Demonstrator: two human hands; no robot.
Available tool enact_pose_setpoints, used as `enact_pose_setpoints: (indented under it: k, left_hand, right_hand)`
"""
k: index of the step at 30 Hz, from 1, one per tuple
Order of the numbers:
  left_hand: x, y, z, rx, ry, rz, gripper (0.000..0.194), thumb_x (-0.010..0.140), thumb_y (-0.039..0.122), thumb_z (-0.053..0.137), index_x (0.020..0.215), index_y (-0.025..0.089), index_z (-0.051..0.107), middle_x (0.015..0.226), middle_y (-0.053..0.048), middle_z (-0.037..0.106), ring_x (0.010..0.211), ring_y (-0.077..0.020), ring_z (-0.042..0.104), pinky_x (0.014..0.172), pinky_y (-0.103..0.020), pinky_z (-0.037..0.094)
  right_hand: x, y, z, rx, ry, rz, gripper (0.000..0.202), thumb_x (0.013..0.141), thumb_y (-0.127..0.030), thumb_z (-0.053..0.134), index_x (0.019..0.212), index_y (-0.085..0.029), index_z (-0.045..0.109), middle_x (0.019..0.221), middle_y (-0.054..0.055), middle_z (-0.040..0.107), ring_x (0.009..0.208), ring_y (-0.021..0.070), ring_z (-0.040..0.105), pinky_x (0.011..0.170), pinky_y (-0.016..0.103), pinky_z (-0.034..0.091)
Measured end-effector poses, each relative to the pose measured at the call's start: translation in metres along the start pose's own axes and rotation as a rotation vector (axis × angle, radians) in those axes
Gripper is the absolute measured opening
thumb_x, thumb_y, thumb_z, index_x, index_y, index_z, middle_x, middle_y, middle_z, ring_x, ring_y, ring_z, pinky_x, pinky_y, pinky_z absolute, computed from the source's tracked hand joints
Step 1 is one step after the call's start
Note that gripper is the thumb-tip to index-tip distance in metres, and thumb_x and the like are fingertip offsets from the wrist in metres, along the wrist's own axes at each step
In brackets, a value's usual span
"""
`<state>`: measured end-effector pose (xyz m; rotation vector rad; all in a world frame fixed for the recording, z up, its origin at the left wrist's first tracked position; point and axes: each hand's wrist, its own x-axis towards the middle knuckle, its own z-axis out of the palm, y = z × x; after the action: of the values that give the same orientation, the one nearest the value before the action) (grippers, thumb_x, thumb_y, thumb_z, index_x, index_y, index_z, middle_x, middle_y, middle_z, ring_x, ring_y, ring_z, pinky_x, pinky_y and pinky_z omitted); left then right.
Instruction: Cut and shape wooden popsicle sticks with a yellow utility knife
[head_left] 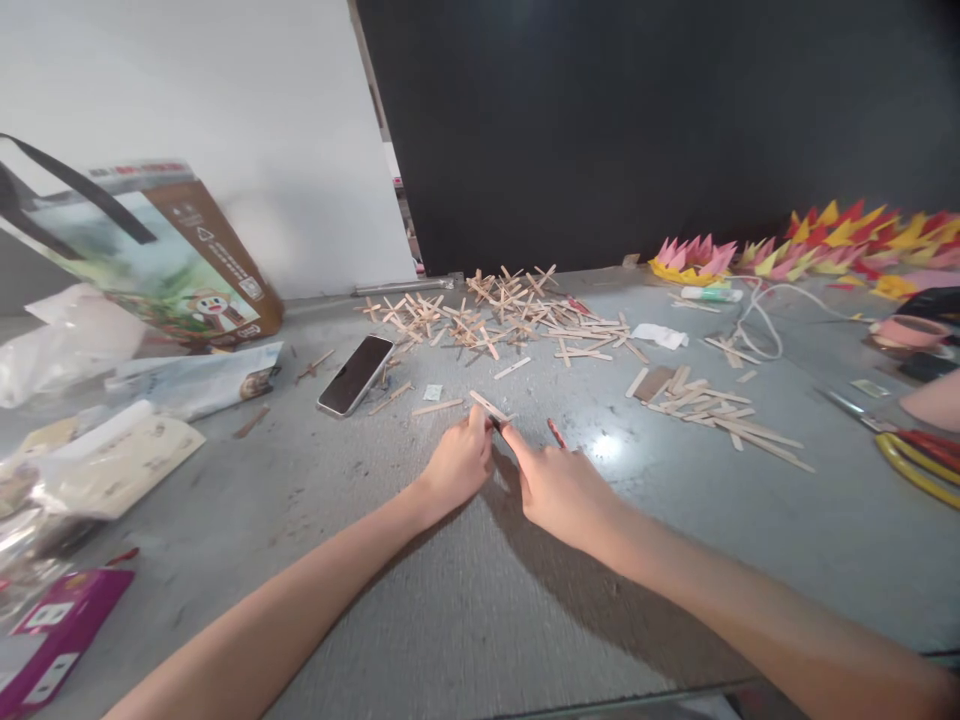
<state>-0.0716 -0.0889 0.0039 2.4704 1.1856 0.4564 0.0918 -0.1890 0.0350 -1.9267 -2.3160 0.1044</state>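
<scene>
At the middle of the table, my left hand [459, 458] is closed, its fingertips pinching a flat wooden craft stick [487, 404] that points away to the upper left. My right hand [566, 490] is closed around a slim tool [556, 432]. A reddish end of that tool shows above the knuckles, and something dark shows at the index fingertip, against the stick. The two hands nearly meet there. Its exact kind is too small to make out. Just beyond my hands lie a loose craft stick [437, 407] and a small pale square [433, 392].
A pile of crossed craft sticks [495, 315] lies at the back, with more loose sticks [712, 410] to the right. A phone [356, 375], a shopping bag [180, 260] and packaging [120, 455] stand or lie left. Yellow-handled scissors [900, 455] and paper crowns [694, 262] are right.
</scene>
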Motion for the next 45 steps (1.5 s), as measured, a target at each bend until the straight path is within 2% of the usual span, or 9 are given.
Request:
enact_pose_setpoints:
  k: [5,11,16,24,31,38,41,43,45]
  left_hand:
    - [0.000,0.005,-0.001,-0.033,0.034,-0.026,0.010,0.101,0.013,0.039,0.103,0.021,0.044,0.091,-0.010,0.072,0.081,-0.0257,0.072,0.067,-0.031,0.045]
    - [0.002,0.004,0.001,-0.039,0.050,-0.033,0.011,0.102,0.015,0.037,0.104,0.020,0.046,0.087,-0.009,0.070,0.078,-0.0259,0.071,0.065,-0.031,0.044]
    - [0.002,-0.001,0.004,-0.047,0.037,-0.007,0.011,0.099,0.012,0.039,0.101,0.021,0.046,0.089,-0.009,0.071,0.080,-0.0255,0.072,0.066,-0.031,0.043]
    - [0.003,-0.006,0.006,-0.085,0.064,-0.003,0.012,0.096,0.009,0.042,0.097,0.021,0.044,0.084,-0.007,0.069,0.073,-0.0218,0.068,0.063,-0.029,0.039]
    - [0.001,0.000,-0.002,-0.085,0.045,-0.030,0.014,0.095,0.008,0.043,0.097,0.021,0.044,0.082,-0.007,0.069,0.072,-0.0213,0.068,0.062,-0.028,0.038]
    - [-0.001,0.002,-0.002,-0.126,0.080,-0.027,0.010,0.101,0.015,0.040,0.099,0.021,0.048,0.081,-0.006,0.068,0.072,-0.0217,0.067,0.064,-0.028,0.038]
    - [-0.001,0.000,-0.002,-0.156,0.088,-0.022,0.008,0.101,0.019,0.042,0.097,0.020,0.049,0.073,-0.003,0.063,0.062,-0.0188,0.061,0.060,-0.027,0.035]
    - [0.000,-0.002,-0.002,-0.213,0.090,-0.024,0.008,0.101,0.022,0.044,0.096,0.020,0.051,0.069,0.000,0.061,0.057,-0.0164,0.057,0.058,-0.026,0.034]
    - [0.001,-0.004,-0.002,-0.296,0.113,-0.048,0.010,0.100,0.025,0.046,0.095,0.019,0.052,0.070,0.000,0.062,0.057,-0.0145,0.056,0.058,-0.025,0.035]
  right_hand:
    - [-0.005,-0.006,0.007,0.048,0.015,0.049,0.064,0.093,-0.013,0.043,0.156,-0.017,0.037,0.064,0.001,0.070,0.059,0.0213,0.069,0.111,0.050,0.036]
    - [-0.013,-0.007,0.009,0.068,0.040,0.083,0.061,0.095,-0.016,0.040,0.156,-0.019,0.038,0.059,-0.001,0.065,0.057,0.0210,0.067,0.095,0.043,0.045]
    - [-0.014,-0.003,0.005,0.013,0.000,0.057,0.065,0.091,-0.013,0.042,0.156,-0.020,0.037,0.064,0.002,0.069,0.059,0.0226,0.069,0.083,0.039,0.049]
    - [-0.009,-0.003,0.003,-0.059,0.009,0.012,0.071,0.085,-0.010,0.045,0.156,-0.018,0.036,0.060,-0.002,0.065,0.057,0.0210,0.068,0.103,0.048,0.044]
    - [0.003,0.002,-0.002,0.016,0.016,-0.027,0.060,0.090,-0.011,0.042,0.150,-0.018,0.041,0.063,0.001,0.068,0.057,0.0196,0.065,0.103,0.048,0.045]
    - [-0.003,0.000,0.013,0.076,0.078,0.009,0.062,0.096,-0.015,0.041,0.158,-0.018,0.035,0.065,-0.001,0.069,0.059,0.0174,0.067,0.112,0.049,0.039]
    - [-0.006,-0.001,0.008,0.120,0.177,0.019,0.065,0.099,-0.015,0.036,0.163,-0.022,0.029,0.073,0.001,0.072,0.061,0.0182,0.069,0.101,0.045,0.049]
    - [-0.008,-0.001,0.002,0.178,0.242,0.062,0.062,0.102,-0.019,0.034,0.164,-0.023,0.028,0.077,0.003,0.073,0.060,0.0190,0.069,0.084,0.038,0.054]
    - [-0.009,0.002,-0.003,0.279,0.249,0.105,0.056,0.104,-0.024,0.035,0.160,-0.023,0.035,0.073,0.002,0.073,0.055,0.0186,0.067,0.068,0.031,0.052]
